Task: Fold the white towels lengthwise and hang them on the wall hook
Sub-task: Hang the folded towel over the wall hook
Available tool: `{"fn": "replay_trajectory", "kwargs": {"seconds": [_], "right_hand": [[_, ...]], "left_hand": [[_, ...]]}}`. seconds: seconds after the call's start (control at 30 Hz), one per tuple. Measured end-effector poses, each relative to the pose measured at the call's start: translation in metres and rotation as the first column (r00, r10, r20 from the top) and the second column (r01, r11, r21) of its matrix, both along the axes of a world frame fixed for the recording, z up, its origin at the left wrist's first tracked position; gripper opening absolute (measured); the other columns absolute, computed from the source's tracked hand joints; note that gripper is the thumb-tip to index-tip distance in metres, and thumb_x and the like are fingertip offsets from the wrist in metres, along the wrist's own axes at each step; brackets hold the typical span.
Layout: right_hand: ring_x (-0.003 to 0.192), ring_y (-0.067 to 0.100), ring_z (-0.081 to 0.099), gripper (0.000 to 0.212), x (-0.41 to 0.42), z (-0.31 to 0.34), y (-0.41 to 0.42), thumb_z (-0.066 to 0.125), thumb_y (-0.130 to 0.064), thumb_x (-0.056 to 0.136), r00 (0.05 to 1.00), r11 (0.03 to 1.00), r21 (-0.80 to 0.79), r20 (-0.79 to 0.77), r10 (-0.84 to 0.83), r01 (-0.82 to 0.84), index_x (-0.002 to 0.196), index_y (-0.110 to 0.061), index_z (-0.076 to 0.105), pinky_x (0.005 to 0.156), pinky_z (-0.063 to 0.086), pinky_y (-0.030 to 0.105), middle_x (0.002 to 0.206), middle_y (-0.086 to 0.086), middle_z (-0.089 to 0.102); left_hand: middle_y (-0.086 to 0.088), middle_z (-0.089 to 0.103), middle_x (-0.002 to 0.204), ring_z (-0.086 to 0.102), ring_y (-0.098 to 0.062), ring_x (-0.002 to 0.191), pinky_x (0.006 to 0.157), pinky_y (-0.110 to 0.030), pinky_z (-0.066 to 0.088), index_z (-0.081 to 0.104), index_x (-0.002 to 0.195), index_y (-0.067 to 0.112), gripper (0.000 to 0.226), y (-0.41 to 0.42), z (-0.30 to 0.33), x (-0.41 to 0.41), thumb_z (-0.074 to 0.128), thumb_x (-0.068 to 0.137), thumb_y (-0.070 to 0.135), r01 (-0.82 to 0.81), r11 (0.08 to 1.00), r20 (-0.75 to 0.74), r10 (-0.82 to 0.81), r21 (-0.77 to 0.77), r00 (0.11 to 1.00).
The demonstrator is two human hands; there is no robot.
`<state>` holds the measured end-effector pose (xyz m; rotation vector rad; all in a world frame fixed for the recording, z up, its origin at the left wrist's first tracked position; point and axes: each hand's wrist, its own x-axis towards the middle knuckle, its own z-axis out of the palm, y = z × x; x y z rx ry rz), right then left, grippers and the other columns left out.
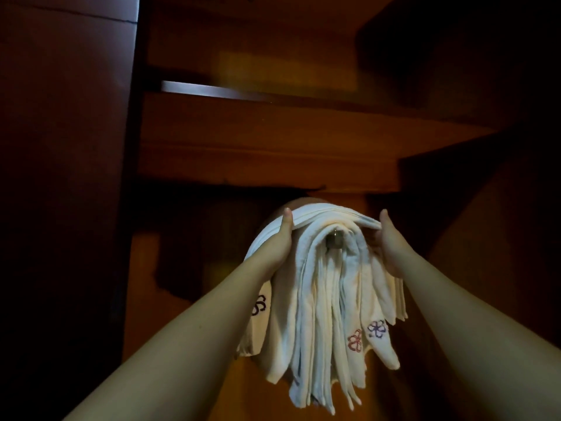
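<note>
The left hand (280,238) is gripping one end of a folded white towel (331,218), its thumb lying on top of the fold and its fingers curled underneath, out of sight. The right hand (390,238) is gripping the other end in the same way, thumb up along the edge and the remaining fingers hidden behind the cloth. Between the two hands, the folded towel is arching over a bundle of hanging towels (324,314), touching the top of that bundle. Just below the arch, midway between the thumbs, the metal wall hook (334,238) is peeking out from the folds. The hanging towels are draping down from the hook in long strips, reaching well below both wrists, and embroidered flowers (355,340) are showing near their lower corners. Beyond the fingers, a wooden wall (258,132) is standing behind everything, dim and brown, with a pale strip (209,90) crossing it well above the hands.
</note>
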<state>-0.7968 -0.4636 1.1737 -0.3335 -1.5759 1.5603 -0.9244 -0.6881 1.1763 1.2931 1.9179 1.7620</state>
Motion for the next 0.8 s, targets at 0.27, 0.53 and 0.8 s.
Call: {"fn": "replay_trajectory", "kwargs": {"seconds": [0.27, 0.53, 0.8], "right_hand": [[0.090, 0.017, 0.069, 0.028, 0.020, -0.037, 0.003, 0.058, -0.029, 0.094, 0.957, 0.937, 0.203, -0.008, -0.290, 0.285, 0.111, -0.016, 0.074, 0.071, 0.050, 0.028, 0.086, 0.001, 0.076], [0.118, 0.029, 0.051, 0.047, 0.030, -0.051, 0.005, 0.071, -0.023, 0.087, 0.581, 0.404, 0.615, -0.110, -0.807, 0.677, 0.128, -0.014, 0.050, 0.098, 0.048, 0.043, 0.126, 0.009, 0.051], [0.068, 0.015, 0.056, 0.013, 0.032, -0.047, 0.029, 0.057, -0.023, 0.095, 0.571, 0.487, 0.763, 0.192, -0.798, 0.424, 0.100, -0.013, 0.062, 0.053, 0.040, 0.028, 0.084, 0.004, 0.062]], "left_hand": [[0.004, 0.064, 0.131, 0.055, -0.008, 0.117, 0.086, -0.010, 0.034, 0.063, 0.132, 0.027, 0.039, -0.016, -0.059, 0.003, 0.038, 0.107, 0.042, -0.189, 0.911, -0.502, 0.365, 0.367, 0.784], [-0.013, 0.029, 0.145, 0.031, -0.032, 0.127, 0.102, -0.042, 0.027, 0.024, 0.146, 0.018, 0.090, -0.022, -0.081, -0.032, 0.078, 0.074, 0.026, -0.630, 0.562, -0.743, 0.668, 0.536, -0.036], [-0.004, 0.060, 0.082, 0.056, -0.027, 0.068, 0.053, -0.031, 0.038, 0.059, 0.099, 0.014, 0.010, -0.035, -0.069, -0.055, 0.050, 0.093, 0.014, -0.745, 0.627, -0.589, 0.698, 0.227, 0.408]]}}
